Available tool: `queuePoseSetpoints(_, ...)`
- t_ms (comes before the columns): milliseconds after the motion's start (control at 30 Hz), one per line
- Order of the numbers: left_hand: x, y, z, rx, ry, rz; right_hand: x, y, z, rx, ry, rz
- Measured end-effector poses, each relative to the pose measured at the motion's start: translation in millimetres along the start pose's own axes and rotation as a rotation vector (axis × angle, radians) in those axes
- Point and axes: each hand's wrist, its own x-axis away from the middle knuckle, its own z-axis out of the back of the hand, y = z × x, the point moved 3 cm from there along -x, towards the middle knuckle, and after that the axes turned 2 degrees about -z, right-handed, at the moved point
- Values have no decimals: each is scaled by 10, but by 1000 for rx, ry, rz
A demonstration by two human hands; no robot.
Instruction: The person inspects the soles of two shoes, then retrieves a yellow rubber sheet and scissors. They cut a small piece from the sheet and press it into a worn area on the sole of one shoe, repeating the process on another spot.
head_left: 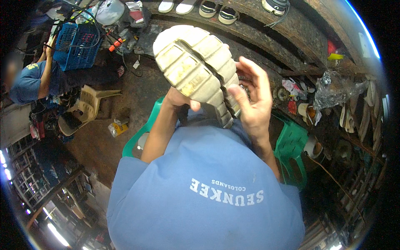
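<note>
A shoe (196, 68) is held up in front of me, its thick cream sole facing me. The sole has block-shaped treads, yellowish stains and a dark groove running lengthwise; the upper is mostly hidden behind it. My left hand (181, 98) grips the shoe from the left and below. Only its thumb and part of the palm show, the other fingers being behind the sole. At the right edge of the sole is my right hand (256, 98), fingers spread and curved, with a gap between thumb and forefinger. Its thumb tip touches or overlaps the sole's edge.
Several shoes stand on a wooden shelf (250, 33) ahead. Left are a blue plastic crate (77, 48), a beige chair (89, 104) and another person (35, 81). Green plastic seating (291, 143) shows beside me. Clear plastic wrapping (337, 89) hangs at right.
</note>
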Motion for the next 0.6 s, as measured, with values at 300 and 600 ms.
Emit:
queuePoseSetpoints(300,-26,67,45,28,33,1,16,251,562,-176,211,161)
queuePoseSetpoints(600,7,-36,182,3,69,25,75,234,485,-138,151,139)
